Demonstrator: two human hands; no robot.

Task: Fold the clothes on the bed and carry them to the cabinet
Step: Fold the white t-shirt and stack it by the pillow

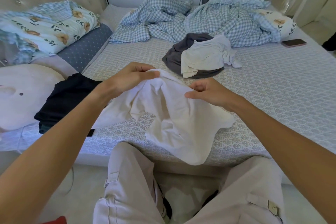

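White garment (169, 114) (crumpled) hangs between left hand (127, 78) and right hand (209, 93), both pinching its top edge.

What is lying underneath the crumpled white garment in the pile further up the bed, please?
A dark grey garment lies under the white garment, showing at its left side and front edge. How far it extends beneath, and whether anything else is under there, is covered.

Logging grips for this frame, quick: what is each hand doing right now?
Left hand: pinches the white garment at its top edge.
Right hand: pinches the same edge.
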